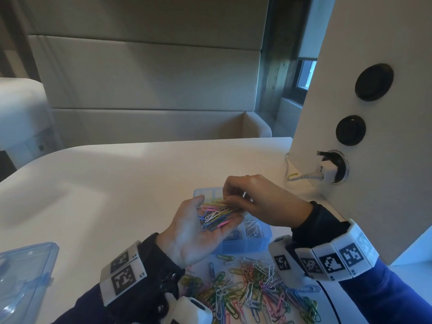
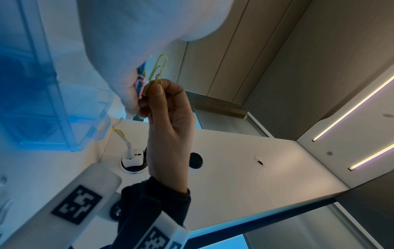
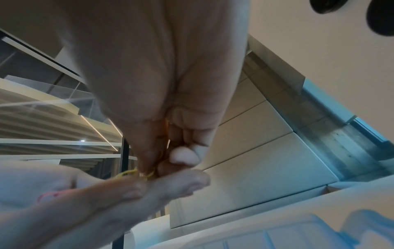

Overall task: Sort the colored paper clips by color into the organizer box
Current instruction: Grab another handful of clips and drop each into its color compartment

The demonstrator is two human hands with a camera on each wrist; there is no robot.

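Note:
My left hand (image 1: 198,232) lies palm up above the blue organizer box (image 1: 243,242), cupping a loose heap of mixed paper clips (image 1: 215,217) in pink, blue, white, yellow and green. My right hand (image 1: 257,199) reaches across from the right and pinches yellow paper clips (image 1: 217,200) at the far edge of that heap. In the left wrist view the yellow clip (image 2: 158,70) sticks up from the right hand's fingertips (image 2: 157,91). One near compartment of the box holds white clips (image 1: 253,228). A large pile of mixed clips (image 1: 252,288) lies on the table in front of the box.
The clear blue lid (image 1: 23,277) lies at the table's near left. A white wall panel (image 1: 364,113) with round sockets stands on the right, with a plug and cable (image 1: 327,171) in the lowest one. The white table (image 1: 117,183) stretches left and far.

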